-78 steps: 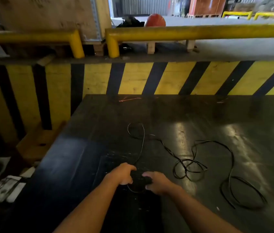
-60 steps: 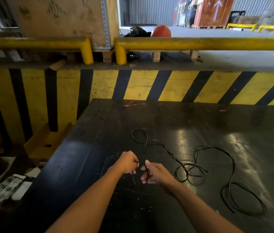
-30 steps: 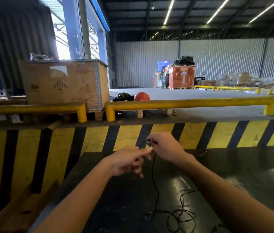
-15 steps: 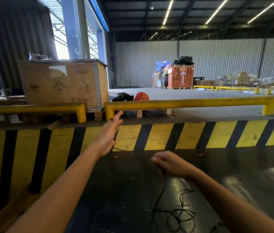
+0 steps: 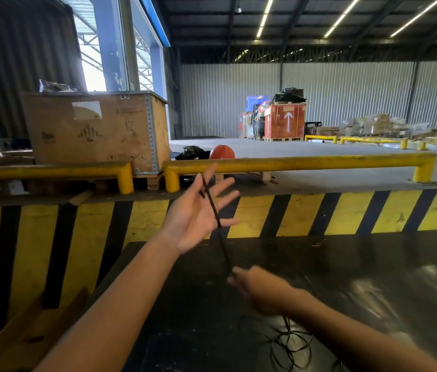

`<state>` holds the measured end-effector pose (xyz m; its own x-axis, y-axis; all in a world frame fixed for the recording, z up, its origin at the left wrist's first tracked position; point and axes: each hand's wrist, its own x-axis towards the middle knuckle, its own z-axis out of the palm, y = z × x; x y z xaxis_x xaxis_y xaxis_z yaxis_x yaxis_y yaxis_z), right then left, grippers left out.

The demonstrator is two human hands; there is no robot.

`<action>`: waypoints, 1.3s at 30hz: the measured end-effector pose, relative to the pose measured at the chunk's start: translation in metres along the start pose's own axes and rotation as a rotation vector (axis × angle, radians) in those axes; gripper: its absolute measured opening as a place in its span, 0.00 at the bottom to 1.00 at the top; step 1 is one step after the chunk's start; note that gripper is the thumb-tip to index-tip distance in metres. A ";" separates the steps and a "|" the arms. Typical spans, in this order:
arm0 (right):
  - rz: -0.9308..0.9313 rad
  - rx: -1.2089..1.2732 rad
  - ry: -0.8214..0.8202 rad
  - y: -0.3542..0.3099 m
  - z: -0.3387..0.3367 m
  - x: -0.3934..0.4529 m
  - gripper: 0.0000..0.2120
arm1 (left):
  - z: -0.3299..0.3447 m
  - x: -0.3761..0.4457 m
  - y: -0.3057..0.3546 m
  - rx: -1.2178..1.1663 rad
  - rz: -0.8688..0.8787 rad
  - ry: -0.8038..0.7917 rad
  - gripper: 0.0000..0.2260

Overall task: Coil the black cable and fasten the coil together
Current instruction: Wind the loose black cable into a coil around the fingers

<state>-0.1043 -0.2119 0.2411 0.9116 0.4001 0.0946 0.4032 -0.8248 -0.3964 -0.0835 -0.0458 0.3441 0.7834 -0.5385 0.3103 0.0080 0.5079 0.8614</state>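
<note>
At the far left of the view a big wooden crate (image 5: 96,130) stands behind a yellow guard rail (image 5: 51,171). Below the rail runs a wall painted with yellow and black stripes (image 5: 305,213). Next comes the left hand (image 5: 198,210), raised in front of this wall with the palm up and the fingers spread wide, so its grip is open. The black cable (image 5: 213,208) lies across these fingers and goes down in a straight, tight line to the right hand (image 5: 257,289). This hand is lower, above the dark desk (image 5: 372,277), and it is blurred; its grip seems pinched on the cable, where the line ends at its fingertips. Below the right hand, the rest of the cable lies in loose, untidy loops on the desk near the bottom edge. Further right and far behind, a red crate (image 5: 285,120) with a white arrow stands on the warehouse floor.
</note>
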 end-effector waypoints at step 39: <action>-0.238 0.038 0.443 0.014 -0.075 0.009 0.07 | 0.017 -0.025 0.001 0.231 -0.462 -0.475 0.22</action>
<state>-0.0844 -0.2496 0.3046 0.7444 0.3606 0.5620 0.6085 -0.7129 -0.3485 -0.1131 -0.0431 0.3445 0.3752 -0.9269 -0.0114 0.1014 0.0288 0.9944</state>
